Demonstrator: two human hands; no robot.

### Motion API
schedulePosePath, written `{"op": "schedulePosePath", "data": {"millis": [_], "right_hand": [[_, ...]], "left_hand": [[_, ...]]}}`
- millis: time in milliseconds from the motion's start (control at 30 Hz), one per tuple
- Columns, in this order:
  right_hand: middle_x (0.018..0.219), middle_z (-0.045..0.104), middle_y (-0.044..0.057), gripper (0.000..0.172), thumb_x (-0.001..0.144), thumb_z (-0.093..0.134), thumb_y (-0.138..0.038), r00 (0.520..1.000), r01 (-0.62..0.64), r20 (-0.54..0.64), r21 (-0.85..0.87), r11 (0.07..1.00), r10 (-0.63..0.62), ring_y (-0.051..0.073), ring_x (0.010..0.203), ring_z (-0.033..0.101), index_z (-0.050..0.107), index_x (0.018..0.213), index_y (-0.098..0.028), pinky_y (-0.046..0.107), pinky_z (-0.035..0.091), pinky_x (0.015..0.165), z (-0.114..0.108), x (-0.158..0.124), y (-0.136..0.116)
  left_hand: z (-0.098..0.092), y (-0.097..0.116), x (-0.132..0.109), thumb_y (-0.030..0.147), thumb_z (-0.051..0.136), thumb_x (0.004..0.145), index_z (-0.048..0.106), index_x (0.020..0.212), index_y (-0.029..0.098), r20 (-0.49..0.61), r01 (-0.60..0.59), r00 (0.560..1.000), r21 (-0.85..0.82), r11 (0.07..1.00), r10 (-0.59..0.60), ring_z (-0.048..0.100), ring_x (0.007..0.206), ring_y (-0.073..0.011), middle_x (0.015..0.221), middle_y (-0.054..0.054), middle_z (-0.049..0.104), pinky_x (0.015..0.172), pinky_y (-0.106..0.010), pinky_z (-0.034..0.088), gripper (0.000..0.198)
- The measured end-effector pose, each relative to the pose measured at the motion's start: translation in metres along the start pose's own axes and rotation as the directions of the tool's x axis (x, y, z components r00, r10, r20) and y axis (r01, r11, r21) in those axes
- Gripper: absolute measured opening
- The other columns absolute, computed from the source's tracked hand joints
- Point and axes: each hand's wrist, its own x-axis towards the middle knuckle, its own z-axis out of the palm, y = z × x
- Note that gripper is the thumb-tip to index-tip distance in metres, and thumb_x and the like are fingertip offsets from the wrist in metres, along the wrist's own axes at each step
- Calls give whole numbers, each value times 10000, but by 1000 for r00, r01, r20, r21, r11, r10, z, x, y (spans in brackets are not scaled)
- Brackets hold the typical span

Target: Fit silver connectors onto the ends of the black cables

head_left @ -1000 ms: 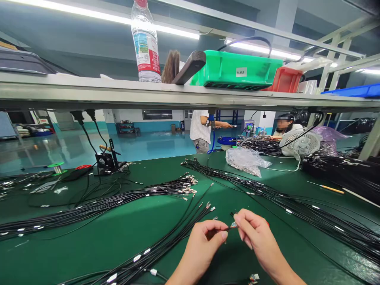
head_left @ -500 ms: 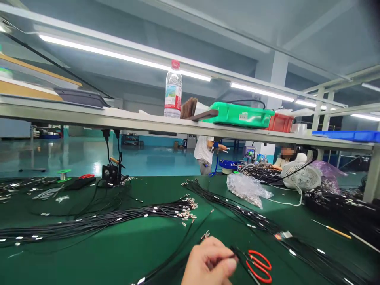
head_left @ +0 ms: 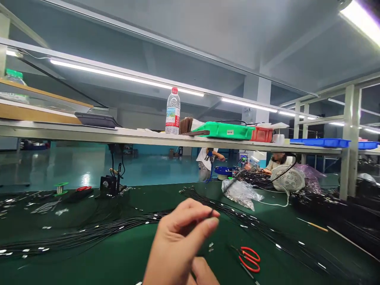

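Note:
My left hand (head_left: 181, 237) is raised over the middle of the bench, thumb and fingertips pinched together on a thin black cable (head_left: 211, 213). A blurred dark strand rises to the right beyond the fingertips, and most of the cable is hidden by the hand. Below and partly behind it, a bit of my right hand (head_left: 204, 272) shows at the bottom edge; its fingers are mostly covered. Red-handled snips (head_left: 249, 259) lie on the green bench top to the right. Behind the left hand stretches a bundle of black cables (head_left: 101, 229) with white tags.
A second cable bundle (head_left: 261, 225) runs along the right. Beyond are a clear plastic bag (head_left: 242, 194), a white fan (head_left: 287, 179) and a yellow-handled tool (head_left: 317, 227). A shelf (head_left: 142, 136) crosses above, carrying a bottle (head_left: 173, 113) and a green tray (head_left: 228, 130). Two people work farther back.
My left hand has moved up and left, still pinching the cable. Part of my right hand has come into sight below it. The view has tilted upward.

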Motion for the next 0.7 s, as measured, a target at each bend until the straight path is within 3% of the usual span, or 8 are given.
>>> {"op": "schedulePosePath", "data": {"millis": [100, 200, 300, 367, 433, 567, 633, 700], "right_hand": [[707, 591, 8, 243, 880, 345, -162, 949, 60, -312, 43, 997, -44, 125, 670, 567, 559, 764, -156, 211, 445, 650, -9, -13, 1], [700, 530, 7, 244, 909, 333, -249, 871, 74, -490, 89, 993, -21, 130, 652, 503, 505, 757, -168, 225, 401, 627, -8, -10, -3], [739, 556, 10, 250, 893, 389, -288, 951, 50, -308, 233, 971, 25, 137, 707, 515, 555, 753, -165, 222, 398, 661, 11, -1, -4], [690, 590, 3, 257, 861, 450, -289, 994, 29, -107, 329, 944, 7, 140, 677, 549, 610, 706, -160, 215, 414, 633, 29, 0, -4], [631, 605, -1, 251, 830, 500, -291, 1000, 20, -15, 389, 921, -16, 149, 630, 569, 639, 672, -155, 218, 425, 599, 39, -3, -5], [689, 611, 22, 287, 870, 451, -331, 993, 48, -121, 465, 884, 10, 174, 710, 564, 623, 718, -157, 260, 414, 696, 32, 0, -11], [702, 579, 14, 293, 901, 389, -354, 967, 78, -250, 486, 870, 53, 167, 727, 537, 593, 800, -170, 269, 389, 742, 26, 8, -16], [659, 542, -6, 285, 905, 376, -372, 951, 92, -301, 502, 860, 74, 156, 669, 517, 578, 845, -179, 262, 388, 706, 25, 16, -22]], "left_hand": [[-30, 22, -5, 221, 732, 628, 693, 715, 201, -197, -113, 975, -29, 993, 106, 562, 681, -115, 758, 0, 618, 567, -153, 469, 97], [-57, 34, -8, 228, 772, 578, 687, 777, 206, -415, -270, 884, -78, 960, 215, 590, 678, -119, 770, 8, 654, 586, -155, 508, 217], [-73, 53, -10, 208, 783, 562, 681, 750, 165, -498, -387, 813, -75, 919, 302, 600, 647, -125, 715, 3, 661, 569, -175, 526, 219], [-80, 69, -14, 175, 769, 585, 676, 742, 152, -479, -445, 802, -80, 892, 358, 587, 615, -111, 693, 10, 650, 541, -184, 521, 184], [-88, 87, -20, 136, 729, 642, 670, 758, 145, -447, -490, 797, -84, 868, 407, 572, 605, -95, 693, 13, 634, 527, -189, 506, 131], [-113, 122, -39, 51, 593, 766, 647, 753, 125, -461, -539, 760, -53, 841, 458, 545, 615, -81, 699, 13, 598, 515, -185, 462, 93], [-128, 137, -51, 28, 500, 825, 634, 737, 131, -516, -569, 714, -33, 821, 474, 529, 620, -69, 686, 25, 582, 524, -179, 447, 190], [-145, 151, -62, 35, 431, 870, 633, 762, 154, -614, -583, 625, 44, 812, 482, 497, 614, -37, 681, 51, 574, 541, -153, 427, 258]]}}
